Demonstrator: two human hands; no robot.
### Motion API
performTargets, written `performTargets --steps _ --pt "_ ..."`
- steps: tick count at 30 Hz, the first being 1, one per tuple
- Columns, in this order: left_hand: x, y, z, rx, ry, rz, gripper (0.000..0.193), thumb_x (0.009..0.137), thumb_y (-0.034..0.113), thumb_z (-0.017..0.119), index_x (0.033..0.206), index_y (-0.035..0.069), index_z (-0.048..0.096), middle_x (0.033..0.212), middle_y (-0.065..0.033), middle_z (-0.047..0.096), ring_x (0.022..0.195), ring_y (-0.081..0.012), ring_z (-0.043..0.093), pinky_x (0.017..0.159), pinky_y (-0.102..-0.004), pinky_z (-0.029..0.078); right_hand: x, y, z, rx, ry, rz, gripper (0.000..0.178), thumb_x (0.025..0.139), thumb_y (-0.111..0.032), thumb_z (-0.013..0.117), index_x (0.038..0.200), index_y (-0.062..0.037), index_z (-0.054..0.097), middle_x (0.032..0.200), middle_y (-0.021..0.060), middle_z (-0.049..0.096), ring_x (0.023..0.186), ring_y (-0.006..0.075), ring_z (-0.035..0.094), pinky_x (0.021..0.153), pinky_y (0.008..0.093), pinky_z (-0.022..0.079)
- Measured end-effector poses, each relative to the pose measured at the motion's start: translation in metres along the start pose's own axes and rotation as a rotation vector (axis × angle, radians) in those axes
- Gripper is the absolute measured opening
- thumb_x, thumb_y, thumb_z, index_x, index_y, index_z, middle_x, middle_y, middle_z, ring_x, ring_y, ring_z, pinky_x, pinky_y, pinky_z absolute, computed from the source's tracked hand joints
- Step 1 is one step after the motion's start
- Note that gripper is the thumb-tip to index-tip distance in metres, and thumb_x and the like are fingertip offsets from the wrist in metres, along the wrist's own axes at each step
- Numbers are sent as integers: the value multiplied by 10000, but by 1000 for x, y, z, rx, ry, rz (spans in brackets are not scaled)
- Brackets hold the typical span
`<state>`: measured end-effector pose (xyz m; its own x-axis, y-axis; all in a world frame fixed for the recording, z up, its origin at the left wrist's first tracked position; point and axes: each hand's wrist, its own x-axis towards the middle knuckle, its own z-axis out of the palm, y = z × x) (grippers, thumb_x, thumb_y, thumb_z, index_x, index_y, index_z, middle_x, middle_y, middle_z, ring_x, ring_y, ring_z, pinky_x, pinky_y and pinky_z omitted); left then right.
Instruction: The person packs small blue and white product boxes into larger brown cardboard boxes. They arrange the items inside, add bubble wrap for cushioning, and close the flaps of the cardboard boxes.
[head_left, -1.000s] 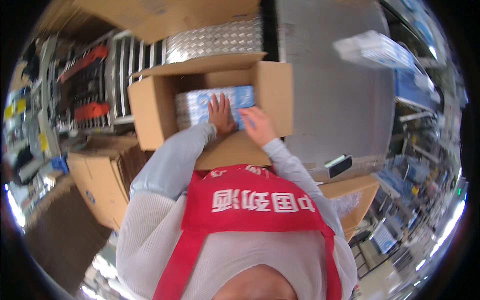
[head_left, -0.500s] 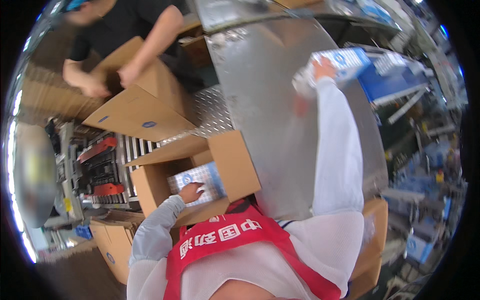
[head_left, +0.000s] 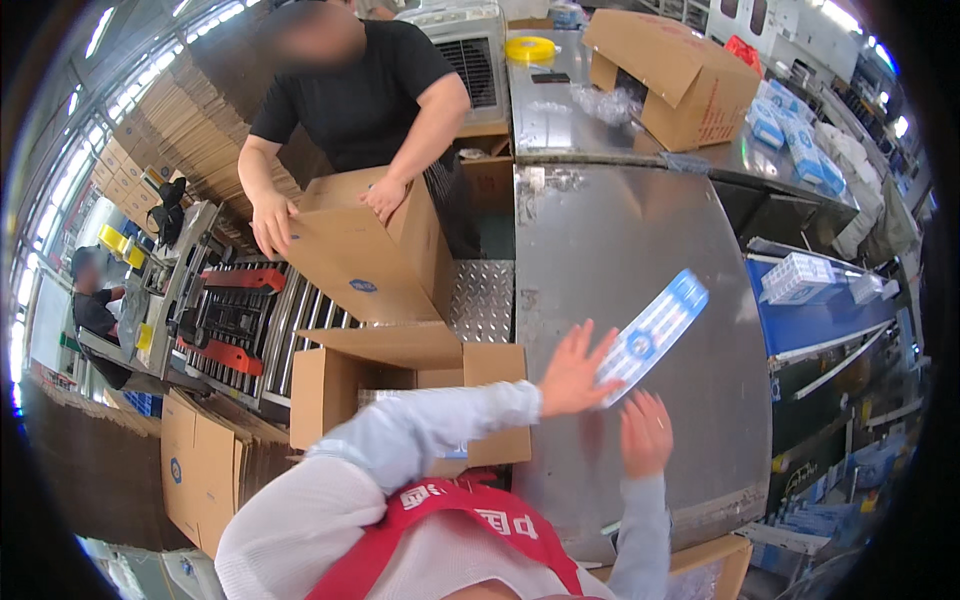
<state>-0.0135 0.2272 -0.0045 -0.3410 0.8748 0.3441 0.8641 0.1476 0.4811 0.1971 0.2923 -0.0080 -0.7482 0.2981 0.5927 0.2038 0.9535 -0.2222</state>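
A long white-and-blue carton [head_left: 655, 335] is on or just above the metal table at my right, tilted in view and slightly blurred. My left hand [head_left: 578, 370] reaches across to its near left end, fingers spread. Those fingers overlap the carton's edge; whether they press on it I cannot tell. Just below that end is my right hand [head_left: 646, 436], fingers stretched out, with nothing seen in it. Under my left forearm stands an open cardboard box [head_left: 309, 398], holding white-and-blue cartons that my sleeve mostly hides.
Across from me a co-worker [head_left: 360, 90] handles another cardboard box [head_left: 365, 270]. A blue conveyor [head_left: 810, 325] at the right carries a white-and-blue carton [head_left: 797, 277]. Folded cardboard [head_left: 205, 465] stands at the left, beside a roller line [head_left: 290, 310]. A bigger box [head_left: 690, 85] sits on the far table.
My right hand has come back from the conveyor side toward me. My left hand has left the open box and crossed to the carton over the table. The view has tilted up.
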Motion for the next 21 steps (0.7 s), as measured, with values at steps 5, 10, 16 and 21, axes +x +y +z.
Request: performTargets --steps 5,10,16,21 --pt "26 16 21 181 -421 -155 1083 696 458 726 1544 145 128 1436 -351 253 1126 -468 456 912 -506 429 -249 11 -63 -286 497 907 333 892 -66 596 1214 20 585 1260 158 581 1151 304 561 919 430 483" --pt "73 -68 24 -368 -474 -358 1098 681 382 747 1546 149 112 1355 -290 402 1139 -418 517 913 -482 460 -281 -6 -18 83 575 1606 336 901 -84 576 1222 17 579 1254 156 585 1147 302 562 923 425 482" --pt "35 -82 -107 -1634 -674 -413 928 848 149 693 1552 103 91 1511 -145 325 1333 -239 408 1084 -373 360 -256 -37 57 644 630 1778 341 913 -106 553 1232 13 572 1246 155 589 1144 299 565 927 419 481" --pt "-77 -142 -235 -664 -328 164 984 794 288 763 1544 79 161 1435 -186 376 1331 -279 374 1090 -355 299 -247 -76 80 802 707 1812 347 923 -124 533 1241 10 565 1240 154 592 1140 298 566 931 414 480"
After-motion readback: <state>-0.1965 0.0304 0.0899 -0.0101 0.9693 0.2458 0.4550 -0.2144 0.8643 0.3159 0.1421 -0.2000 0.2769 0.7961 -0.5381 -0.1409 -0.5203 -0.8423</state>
